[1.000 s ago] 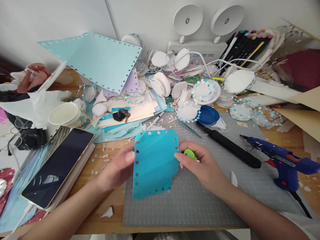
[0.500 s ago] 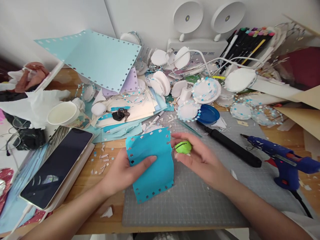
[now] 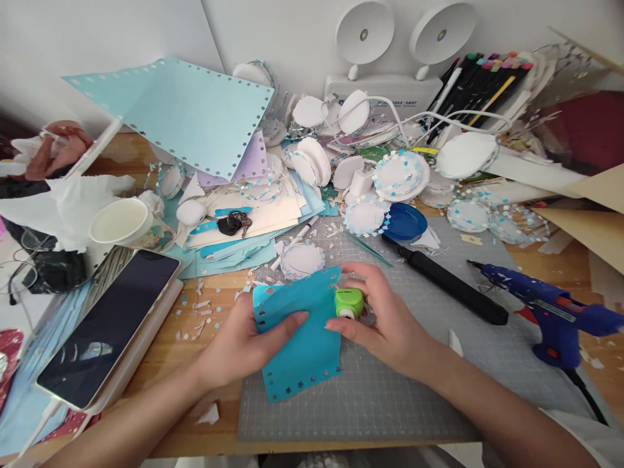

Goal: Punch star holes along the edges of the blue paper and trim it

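A bright blue sheet of paper (image 3: 307,344) with small flower-shaped holes along its edges is held up over the mat. My left hand (image 3: 258,338) grips its left side, thumb on the front and fingers behind. In my right hand (image 3: 385,318) is a small green paper punch (image 3: 349,303), at the sheet's right edge. Whether the edge sits inside the punch I cannot tell. Behind the sheet's top edge lies a white disc (image 3: 302,260) rimmed with tiny blue and white shapes.
Beneath my hands is a grey cutting mat (image 3: 370,409). A blue glue gun (image 3: 556,312) and a black pen-like tool (image 3: 453,286) lie on the right. To the left are a phone (image 3: 110,325) and a paper cup (image 3: 121,221). Decorated white discs (image 3: 402,175) crowd the back.
My right hand has turned the green punch and brought it against the sheet's right edge. The sheet has tilted and lowered at the top, uncovering the white disc behind it.
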`<state>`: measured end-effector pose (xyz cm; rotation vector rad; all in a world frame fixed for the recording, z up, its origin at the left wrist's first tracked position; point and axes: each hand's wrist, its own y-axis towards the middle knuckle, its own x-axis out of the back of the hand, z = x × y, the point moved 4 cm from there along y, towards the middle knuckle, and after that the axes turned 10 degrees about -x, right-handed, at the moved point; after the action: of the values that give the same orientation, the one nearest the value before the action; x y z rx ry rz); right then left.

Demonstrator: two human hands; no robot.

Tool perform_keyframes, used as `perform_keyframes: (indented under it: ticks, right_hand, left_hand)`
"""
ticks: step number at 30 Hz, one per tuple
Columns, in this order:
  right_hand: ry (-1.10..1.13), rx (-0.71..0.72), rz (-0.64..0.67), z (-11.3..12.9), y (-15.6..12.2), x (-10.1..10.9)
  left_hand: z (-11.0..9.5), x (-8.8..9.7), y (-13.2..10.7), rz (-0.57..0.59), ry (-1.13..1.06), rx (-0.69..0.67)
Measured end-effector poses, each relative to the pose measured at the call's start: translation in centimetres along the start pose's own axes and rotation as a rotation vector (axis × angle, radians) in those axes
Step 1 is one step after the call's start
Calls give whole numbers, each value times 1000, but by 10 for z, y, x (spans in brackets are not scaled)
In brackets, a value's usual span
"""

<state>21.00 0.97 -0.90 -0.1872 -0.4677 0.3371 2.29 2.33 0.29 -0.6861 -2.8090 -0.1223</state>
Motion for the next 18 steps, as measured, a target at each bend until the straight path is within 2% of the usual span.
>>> perform_keyframes:
  ticks: [8, 11, 14, 18]
  right_hand:
    - [-222, 127, -109, 6, 0, 1]
    - [-243, 161, -125, 8, 0, 2]
    - [-154, 96, -44, 6, 0, 0]
    - [56, 25, 111, 7, -2, -5]
  left_hand:
    - [-2, -2, 0, 59, 24, -80]
    - [-3, -1, 0, 44, 23, -93]
    - [-4, -1, 0, 35, -6, -81]
    - [-1, -5, -1, 92, -72, -15]
